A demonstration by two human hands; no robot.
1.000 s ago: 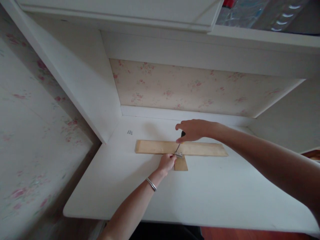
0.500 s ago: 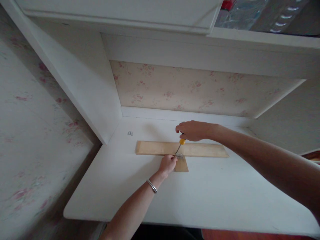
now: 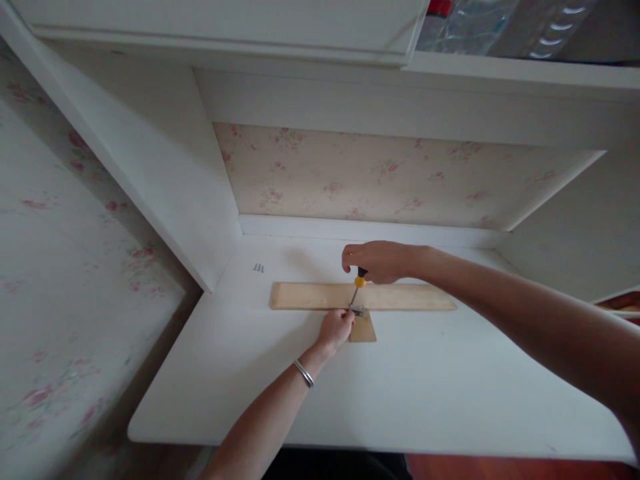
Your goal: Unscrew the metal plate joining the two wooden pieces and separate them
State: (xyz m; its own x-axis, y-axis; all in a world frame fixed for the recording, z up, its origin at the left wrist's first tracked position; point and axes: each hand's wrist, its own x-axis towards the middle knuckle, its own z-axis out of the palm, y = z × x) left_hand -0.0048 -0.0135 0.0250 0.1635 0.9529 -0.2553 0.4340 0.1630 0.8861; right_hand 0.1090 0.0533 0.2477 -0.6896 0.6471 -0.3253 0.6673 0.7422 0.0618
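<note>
My right hand [image 3: 383, 261] is closed round the top of a screwdriver [image 3: 360, 282] with a yellow and black handle. Its shaft slants down to a small silver metal piece, hinge-like in shape [image 3: 357, 310], at the joint of two wooden pieces. Pinched at the left edge of that metal piece are the fingers of my left hand [image 3: 337, 329], low over the wood. A long pale board [image 3: 310, 296] lies crosswise, and a short wooden piece [image 3: 364, 329] meets its near edge. The screwdriver's tip and any screw under it are too small to make out.
Several small screws [image 3: 259, 268] lie on the white desk [image 3: 425, 387], left of the board. A side panel [image 3: 165, 153] rises at the left, and an upper cabinet [image 3: 225, 30] overhangs the desk. Flowered wallpaper [image 3: 350, 173] covers the back wall.
The right hand and screwdriver handle have shifted slightly left, baring more of the handle's black part. The metal piece looks more tilted. The left hand stays in place, and the camera view has moved slightly.
</note>
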